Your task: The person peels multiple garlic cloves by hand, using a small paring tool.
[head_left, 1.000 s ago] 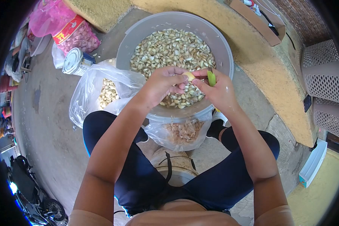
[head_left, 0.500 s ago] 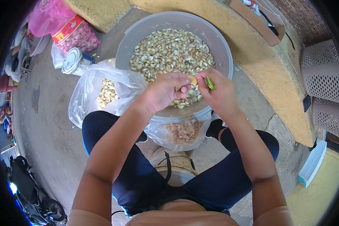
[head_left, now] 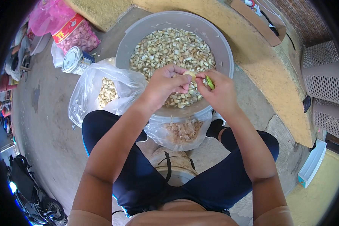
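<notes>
Pinching a pale garlic clove (head_left: 190, 75) between thumb and fingers, the left hand (head_left: 164, 87) is closed on it above a large round grey tub (head_left: 223, 56). Beside it, the right hand (head_left: 221, 93) is closed around a small green-handled tool (head_left: 209, 83), its fingertips close to the clove; the tool's working end is too hidden to make out. Below both hands, loose cloves (head_left: 173, 49) cover the tub's bottom.

To the left of the tub, an open clear plastic bag (head_left: 84, 88) holds creamy white cloves (head_left: 107, 93). At the tub's near side, another clear bag (head_left: 154, 132) holds papery brown skins (head_left: 182, 131), between the person's feet. Farther left, a metal can (head_left: 73, 60) lies tilted near a pink bag (head_left: 51, 17) and a red-labelled mesh sack (head_left: 81, 35). To the right, an open cardboard box (head_left: 252, 20) sits on the yellow ledge (head_left: 267, 79).
</notes>
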Demonstrator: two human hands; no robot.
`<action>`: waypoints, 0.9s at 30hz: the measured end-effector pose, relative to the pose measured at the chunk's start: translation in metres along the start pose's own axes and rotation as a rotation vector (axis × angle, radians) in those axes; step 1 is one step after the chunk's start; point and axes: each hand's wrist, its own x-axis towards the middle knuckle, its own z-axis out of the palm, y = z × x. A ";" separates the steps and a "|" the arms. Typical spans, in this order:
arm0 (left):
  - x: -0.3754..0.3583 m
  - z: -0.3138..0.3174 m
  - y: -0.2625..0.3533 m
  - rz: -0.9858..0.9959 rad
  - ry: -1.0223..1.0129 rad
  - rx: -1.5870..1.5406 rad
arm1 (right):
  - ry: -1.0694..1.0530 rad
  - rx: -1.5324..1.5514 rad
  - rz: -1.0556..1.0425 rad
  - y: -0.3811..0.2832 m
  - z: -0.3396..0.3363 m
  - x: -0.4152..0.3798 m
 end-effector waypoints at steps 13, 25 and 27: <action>-0.001 0.003 -0.010 0.014 -0.009 -0.078 | 0.031 -0.151 -0.102 0.009 0.007 -0.007; 0.005 -0.004 -0.001 0.021 -0.003 -0.228 | -0.219 0.291 0.355 0.010 -0.009 0.003; 0.008 -0.011 0.002 0.002 -0.047 -0.247 | -0.330 0.227 0.348 0.007 -0.017 0.005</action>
